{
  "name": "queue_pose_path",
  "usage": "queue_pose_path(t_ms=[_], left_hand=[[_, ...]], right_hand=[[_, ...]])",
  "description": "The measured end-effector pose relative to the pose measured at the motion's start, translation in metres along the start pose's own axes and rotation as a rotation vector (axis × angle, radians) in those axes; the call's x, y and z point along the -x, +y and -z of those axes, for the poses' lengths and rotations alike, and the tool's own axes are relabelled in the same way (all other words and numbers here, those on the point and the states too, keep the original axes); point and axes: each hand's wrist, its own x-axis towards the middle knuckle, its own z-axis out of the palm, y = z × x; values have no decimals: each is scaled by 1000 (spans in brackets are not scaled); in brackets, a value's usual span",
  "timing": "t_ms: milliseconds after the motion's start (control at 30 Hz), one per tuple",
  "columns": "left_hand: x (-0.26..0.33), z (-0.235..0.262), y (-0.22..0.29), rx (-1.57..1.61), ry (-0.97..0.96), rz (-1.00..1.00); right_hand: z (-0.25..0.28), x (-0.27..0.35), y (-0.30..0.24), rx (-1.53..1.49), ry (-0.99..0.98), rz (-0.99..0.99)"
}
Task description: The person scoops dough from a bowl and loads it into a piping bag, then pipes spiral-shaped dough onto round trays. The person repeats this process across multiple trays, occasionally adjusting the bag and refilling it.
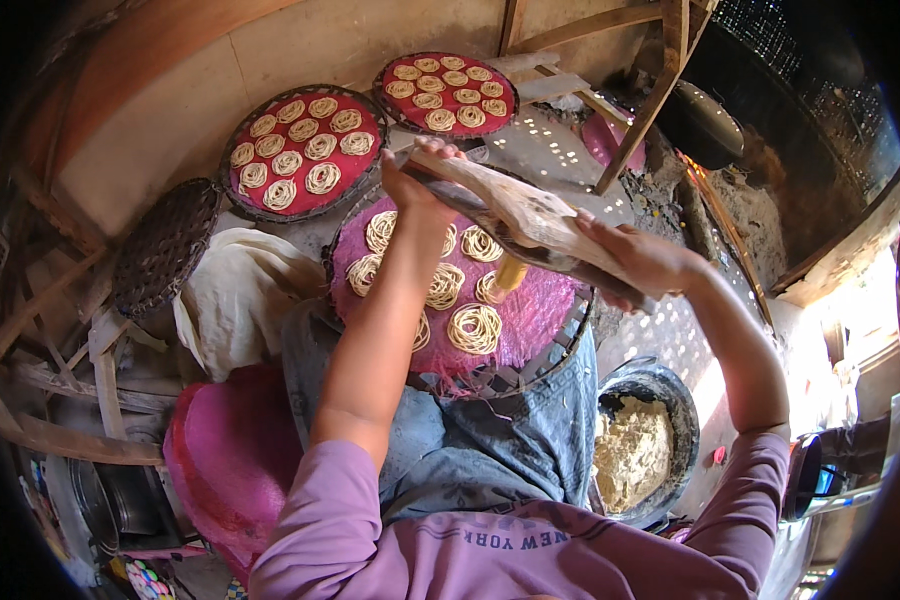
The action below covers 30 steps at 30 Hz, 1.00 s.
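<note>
Wooden press (pixel 515 205) was gripped by both hands, left hand (pixel 416 180) closed around its left end, right hand (pixel 650 262) around its right end. It was above a round tray (pixel 555 325) with pink cloth, its yellow tube (pixel 511 274) pointing down among noodle coils (pixel 475 329). Beyond lay two red-lined trays (pixel 350 172); a dark bucket (pixel 692 430) was at right.

Four round dark woven trays (pixel 165 250), thirty-four visible coiled cream strand nests (pixel 474 328)
Thirteen at eleven o'clock, thirteen at twelve, eight at centre; two bare hands (pixel 425 180), one long wooden tool (pixel 525 205), one round black bucket (pixel 685 430) at four.
</note>
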Motion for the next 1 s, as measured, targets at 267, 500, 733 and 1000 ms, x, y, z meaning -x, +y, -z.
queue_pose_path(t_ms=[267,500,733,1000], left_hand=[[2,-20,12,36,-205,-14],[-7,14,-25,132,-109,79],[-21,41,-23,226,-291,110],[-27,55,-6,268,-429,-22]], right_hand=[[-5,-2,-13,33,68,24],[17,4,22,41,-1,-25],[-14,-64,85,-964,-473,187],[-42,-135,124,-1127,-724,256]])
